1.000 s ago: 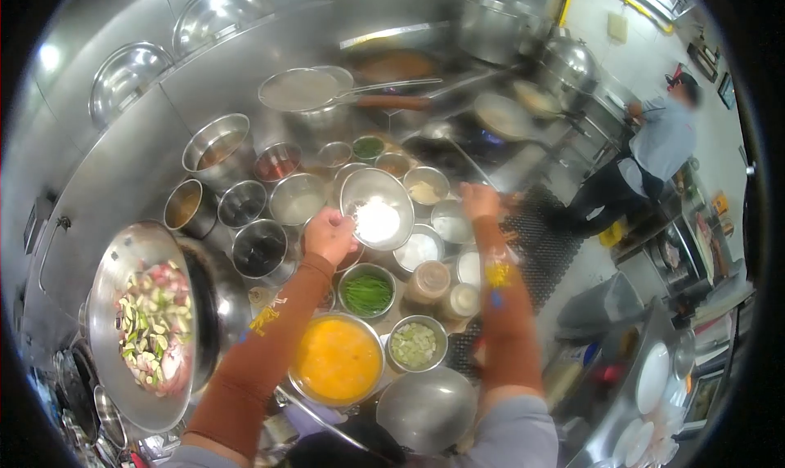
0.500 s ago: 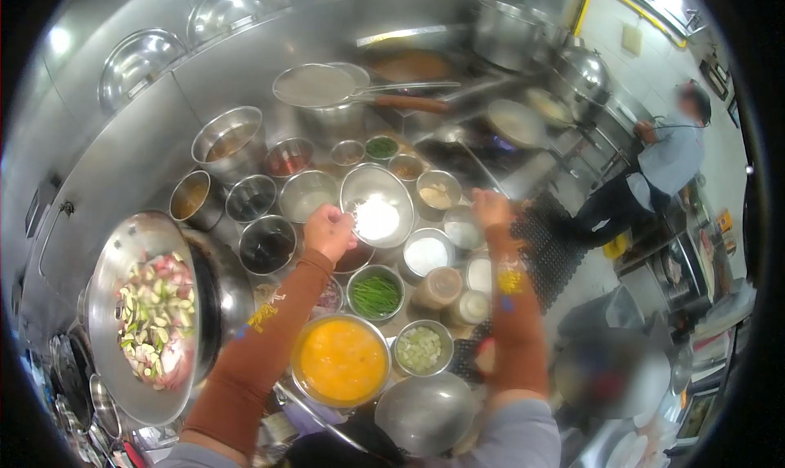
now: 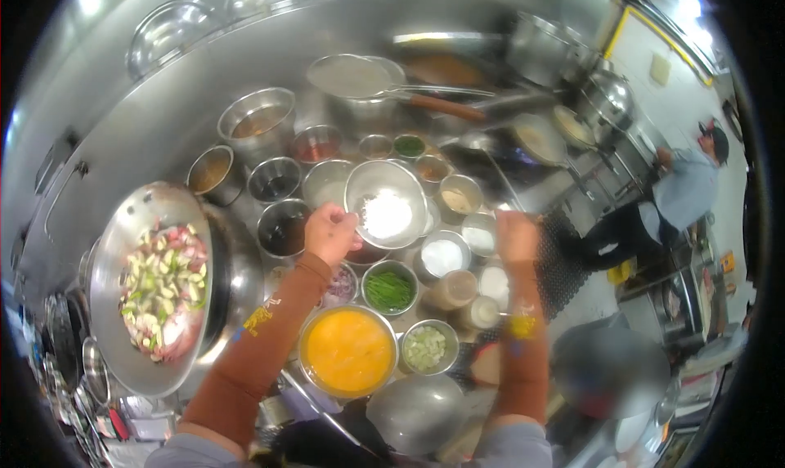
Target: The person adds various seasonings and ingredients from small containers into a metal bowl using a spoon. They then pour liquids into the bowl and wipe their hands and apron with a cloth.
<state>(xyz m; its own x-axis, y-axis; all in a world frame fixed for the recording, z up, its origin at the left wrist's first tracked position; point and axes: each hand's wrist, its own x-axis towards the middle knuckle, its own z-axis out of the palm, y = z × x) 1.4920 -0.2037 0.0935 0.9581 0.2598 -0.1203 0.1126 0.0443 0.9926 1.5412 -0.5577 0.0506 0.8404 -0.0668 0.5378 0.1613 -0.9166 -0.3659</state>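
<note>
My left hand (image 3: 331, 232) is closed at the left rim of a steel bowl (image 3: 386, 178). White powder (image 3: 386, 214) lies in the bowl, which sits above the other containers. My right hand (image 3: 518, 237) is curled shut, beside a small tub of white seasoning (image 3: 479, 234); whatever its fingers hold is hidden. Below the bowl are a tub of cut green chives (image 3: 390, 290), a bowl of beaten egg (image 3: 347, 352) and a cup of chopped pale green vegetable (image 3: 427, 347). Another container of white granules (image 3: 442, 257) is between my hands.
A large tilted pan (image 3: 106, 296) of sliced meat and vegetables is at left. An upturned steel bowl (image 3: 417, 415) lies near my body. Strainers (image 3: 352, 76) rest behind the tubs. Stoves with a lit burner and pan (image 3: 540, 137) stand right, where a co-worker (image 3: 691, 190) stands.
The view has shifted, so most of the counter appears further right. My right hand has moved slightly right and down in the view, staying closed. My left hand remains at the bowl's rim.
</note>
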